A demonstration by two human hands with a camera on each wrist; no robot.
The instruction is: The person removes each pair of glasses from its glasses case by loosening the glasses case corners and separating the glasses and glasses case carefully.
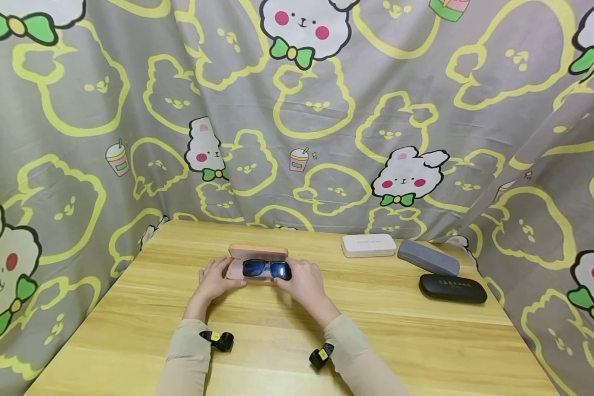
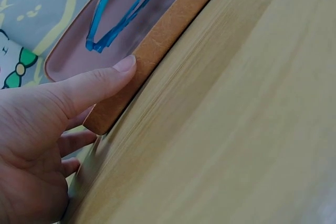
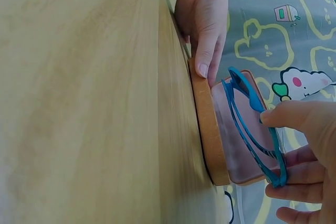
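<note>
sunglasses (image 1: 267, 268) above table (image 1: 272, 335), curtain (image 1: 322, 126) behind

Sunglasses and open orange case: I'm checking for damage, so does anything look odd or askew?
No damage or spill shows. The sunglasses sit off-centre toward the right end of the open orange case, but the right hand holds them, so nothing stands out.

This looks like a small curtained-off recording corner: grey fabric curtains (image 1: 257, 110) printed with yellow outlines and white cartoon rabbits in green bows hang behind and along both sides of a pale yellow wood-grained counter (image 1: 267, 363), and small black wrist cameras (image 1: 223, 342) sit on beige cloth sleeves (image 1: 184, 357). The curtains hide whatever home or studio may surround it.
</note>
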